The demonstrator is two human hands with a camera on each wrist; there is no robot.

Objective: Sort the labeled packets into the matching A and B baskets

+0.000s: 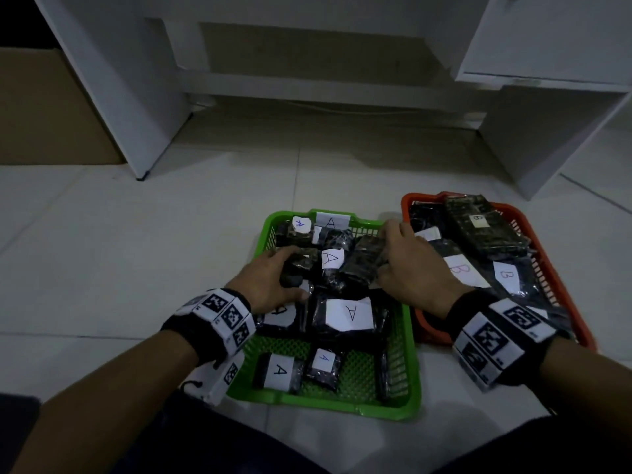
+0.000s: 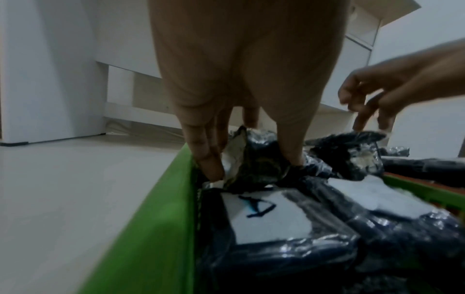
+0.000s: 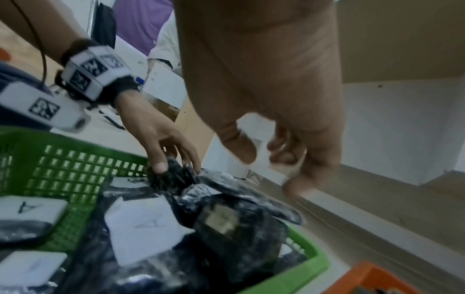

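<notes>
The green basket holds several dark wrapped packets with white A labels. To its right, the orange basket holds dark packets labelled B. My left hand reaches into the green basket and pinches a small dark packet between thumb and fingers, which shows close up in the left wrist view. My right hand hovers over a mottled dark packet near the green basket's right wall. Its fingers are loosely curled and its fingertips touch that packet's upper edge. That packet's label is hidden.
The baskets sit side by side on a pale tiled floor. White desk legs and panels stand behind them, and a cardboard box is at the far left. Bare floor lies left of the green basket.
</notes>
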